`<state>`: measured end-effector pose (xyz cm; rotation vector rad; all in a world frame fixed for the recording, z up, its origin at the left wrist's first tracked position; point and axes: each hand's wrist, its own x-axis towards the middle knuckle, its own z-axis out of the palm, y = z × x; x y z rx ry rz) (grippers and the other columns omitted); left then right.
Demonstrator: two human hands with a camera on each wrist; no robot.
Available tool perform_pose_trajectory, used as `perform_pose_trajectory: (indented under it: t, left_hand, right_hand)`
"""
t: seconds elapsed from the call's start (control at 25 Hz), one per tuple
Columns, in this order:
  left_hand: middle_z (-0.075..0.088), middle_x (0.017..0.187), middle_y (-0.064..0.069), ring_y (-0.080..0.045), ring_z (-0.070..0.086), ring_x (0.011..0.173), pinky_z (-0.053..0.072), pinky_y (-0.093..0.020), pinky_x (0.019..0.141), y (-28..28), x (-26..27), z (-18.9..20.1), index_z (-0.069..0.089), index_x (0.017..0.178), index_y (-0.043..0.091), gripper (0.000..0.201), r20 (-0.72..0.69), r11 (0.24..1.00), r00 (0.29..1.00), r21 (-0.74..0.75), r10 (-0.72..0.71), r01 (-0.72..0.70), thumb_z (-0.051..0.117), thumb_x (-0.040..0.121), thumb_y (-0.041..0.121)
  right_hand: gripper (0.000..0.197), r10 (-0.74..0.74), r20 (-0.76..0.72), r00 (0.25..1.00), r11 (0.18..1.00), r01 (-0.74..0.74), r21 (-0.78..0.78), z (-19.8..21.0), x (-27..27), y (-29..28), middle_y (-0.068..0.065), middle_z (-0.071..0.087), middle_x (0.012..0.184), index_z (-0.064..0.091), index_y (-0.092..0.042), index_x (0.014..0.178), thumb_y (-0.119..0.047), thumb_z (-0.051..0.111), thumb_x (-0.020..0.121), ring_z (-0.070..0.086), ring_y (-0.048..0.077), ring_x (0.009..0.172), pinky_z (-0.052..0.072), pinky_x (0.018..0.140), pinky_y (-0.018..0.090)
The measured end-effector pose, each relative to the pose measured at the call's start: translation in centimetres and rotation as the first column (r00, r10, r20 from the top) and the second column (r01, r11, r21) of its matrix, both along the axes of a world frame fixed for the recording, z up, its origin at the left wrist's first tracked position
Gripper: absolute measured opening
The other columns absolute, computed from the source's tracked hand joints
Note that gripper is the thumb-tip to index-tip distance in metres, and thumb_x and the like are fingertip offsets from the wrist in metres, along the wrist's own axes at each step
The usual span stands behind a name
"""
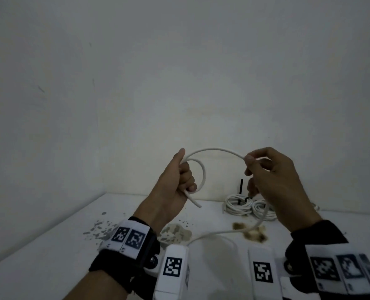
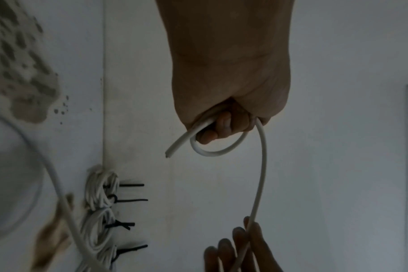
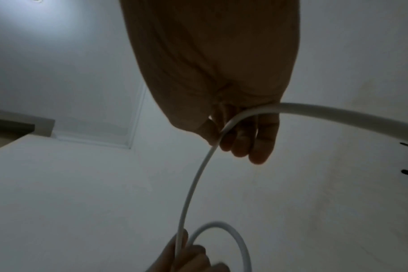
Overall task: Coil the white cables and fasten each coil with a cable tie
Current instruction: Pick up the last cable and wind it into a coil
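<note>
I hold a white cable point(image 1: 214, 150) in the air in front of a pale wall. My left hand point(image 1: 179, 178) grips it in a fist, with one small loop point(image 1: 202, 169) formed and the cut end point(image 1: 198, 205) sticking out below. The cable arcs over to my right hand point(image 1: 264, 167), whose thumb and fingers pinch it. From there it hangs down to the white table point(image 1: 49, 241). In the left wrist view the loop point(image 2: 218, 150) curls under my fingers point(image 2: 221, 127). The right wrist view shows the cable point(image 3: 193, 184) running through my fingers point(image 3: 256, 143).
Several finished white coils point(image 1: 246, 205) fastened with black cable ties point(image 1: 241, 187) lie at the back of the table by the wall; the same coils point(image 2: 100, 215) appear in the left wrist view. Brown and grey stains point(image 1: 253, 231) mark the tabletop.
</note>
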<state>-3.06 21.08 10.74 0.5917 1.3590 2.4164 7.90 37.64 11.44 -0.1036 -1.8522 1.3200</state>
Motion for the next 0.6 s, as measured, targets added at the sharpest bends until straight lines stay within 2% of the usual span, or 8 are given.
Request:
perform_pose_trajectory:
  t: [0.08,0.12,0.24,0.32,0.4,0.52,0.6]
  left_hand:
    - [0.015,0.046,0.008,-0.010,0.014,0.041,0.018,-0.023,0.045,1.1,-0.1,-0.3,0.031,0.055,0.023,0.052,0.024,0.996,0.997,0.068,-0.067,0.065,0.047,0.098,0.048]
    - [0.015,0.046,0.008,-0.009,0.015,0.041,0.016,-0.024,0.046,1.5,0.0,-0.5,0.034,0.054,0.023,0.052,0.024,0.993,0.995,0.075,-0.097,0.095,0.046,0.098,0.049]
    - [0.017,0.047,0.009,-0.008,0.016,0.041,0.020,-0.022,0.045,2.8,0.1,-1.4,0.041,0.052,0.022,0.055,0.019,0.980,0.984,0.086,-0.180,0.177,0.045,0.096,0.056]
    - [0.019,0.045,0.009,-0.007,0.017,0.040,0.021,-0.022,0.045,3.1,-0.1,-2.0,0.043,0.051,0.021,0.059,0.049,0.964,0.971,0.136,-0.236,0.228,0.038,0.096,0.060]
    - [0.021,0.046,0.009,-0.007,0.019,0.040,0.018,-0.023,0.046,3.2,-0.8,-2.7,0.043,0.053,0.021,0.060,0.103,0.946,0.956,0.210,-0.274,0.248,0.030,0.098,0.057]
    - [0.022,0.047,0.009,-0.006,0.020,0.037,0.016,-0.021,0.042,3.0,-1.9,-3.5,0.037,0.061,0.021,0.046,0.150,0.958,0.968,0.239,-0.200,0.160,0.034,0.103,0.038]
    - [0.024,0.049,0.009,-0.005,0.021,0.037,0.017,-0.020,0.040,2.5,-2.5,-3.7,0.041,0.062,0.021,0.043,0.135,0.962,0.972,0.223,-0.192,0.159,0.037,0.103,0.035]
  right_hand:
    - [0.017,-0.089,0.049,0.995,0.994,0.086,0.066,-0.8,-0.4,0.2,0.010,0.066,0.063,0.064,-0.017,0.082,-0.027,0.063,0.096,0.047,0.013,0.036,0.037,0.037,0.022]
    - [0.019,-0.127,0.096,0.987,0.986,0.114,0.125,-1.2,-0.6,0.1,0.010,0.065,0.058,0.063,-0.020,0.079,-0.031,0.063,0.095,0.044,0.012,0.037,0.035,0.038,0.020]
    - [0.021,-0.163,0.199,0.966,0.965,0.115,0.235,-2.3,-1.2,0.1,0.004,0.052,0.046,0.058,-0.020,0.078,-0.032,0.062,0.094,0.037,0.013,0.041,0.033,0.045,0.024]
    - [0.017,-0.172,0.228,0.958,0.958,0.109,0.264,-2.6,-1.5,0.4,-0.001,0.048,0.045,0.058,-0.019,0.080,-0.027,0.058,0.095,0.035,0.010,0.038,0.033,0.044,0.023]
    - [0.014,-0.118,0.267,0.956,0.980,0.068,0.186,-2.6,-1.5,1.0,0.000,0.052,0.053,0.061,-0.019,0.086,-0.019,0.051,0.096,0.037,0.008,0.039,0.032,0.044,0.021]
    - [0.020,0.069,0.216,0.974,0.993,-0.047,-0.105,-1.9,-1.0,1.7,0.007,0.058,0.067,0.064,-0.010,0.098,-0.005,0.045,0.098,0.039,0.011,0.040,0.032,0.042,0.023]
    - [0.013,0.090,0.185,0.979,0.991,-0.068,-0.119,-1.6,-0.7,1.8,0.006,0.065,0.072,0.061,-0.006,0.099,-0.006,0.048,0.100,0.042,0.014,0.039,0.032,0.039,0.023]
